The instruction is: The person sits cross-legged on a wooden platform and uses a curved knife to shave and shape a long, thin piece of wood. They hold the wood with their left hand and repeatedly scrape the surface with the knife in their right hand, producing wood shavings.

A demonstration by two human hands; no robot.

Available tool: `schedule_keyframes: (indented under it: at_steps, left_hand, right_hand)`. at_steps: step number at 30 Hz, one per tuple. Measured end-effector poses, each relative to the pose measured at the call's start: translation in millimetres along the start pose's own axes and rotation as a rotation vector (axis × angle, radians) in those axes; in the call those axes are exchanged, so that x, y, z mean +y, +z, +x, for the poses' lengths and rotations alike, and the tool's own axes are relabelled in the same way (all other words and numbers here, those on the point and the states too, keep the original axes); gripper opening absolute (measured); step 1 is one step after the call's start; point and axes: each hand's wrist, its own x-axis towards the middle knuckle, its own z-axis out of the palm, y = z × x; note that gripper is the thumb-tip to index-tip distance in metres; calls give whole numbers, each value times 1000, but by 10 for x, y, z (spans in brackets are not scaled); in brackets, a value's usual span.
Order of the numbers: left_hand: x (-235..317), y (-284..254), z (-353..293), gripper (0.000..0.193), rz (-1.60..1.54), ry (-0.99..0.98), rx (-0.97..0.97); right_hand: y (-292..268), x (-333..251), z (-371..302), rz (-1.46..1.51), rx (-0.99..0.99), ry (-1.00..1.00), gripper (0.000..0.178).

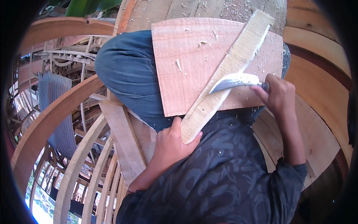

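- The left hand [172, 143] is closed on the near end of the strip [242, 46], thumb at its right edge, a finger along its left.
- The right hand [279, 93] is wrapped round the handle of the knife [238, 80], thumb toward the blade.
- From the left grip the strip slants away and rightward over the board [188, 71], its far end passing the board's far edge.
- The curved blade reaches leftward from the right grip and lies across the strip, tip near the strip's left edge; whether it bites in, I cannot tell.
- Beyond the blade, the strip's right edge is whiter.
- The board spans the lap, beyond the left grip and left of the right one, with shavings [178, 65] on it.
- Jeans [125, 71] show beyond and left of the left grip; the dark shirt [227, 168] is nearer the body than both grips.
- Left of the left grip are a plank [121, 136], curved ribs [74, 170] and a corrugated sheet [56, 112].
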Motion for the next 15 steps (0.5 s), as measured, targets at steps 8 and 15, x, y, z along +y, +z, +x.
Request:
schedule_keyframes:
  at_steps: [8,15]
  left_hand:
    - [104,-17,1,41,25,-41,-26]
    - [-64,-82,69,45,-336,-17,-163]
  right_hand:
    - [-226,882,371,-229,-2,447,69]
    - [-82,293,118,255,-31,358,56]
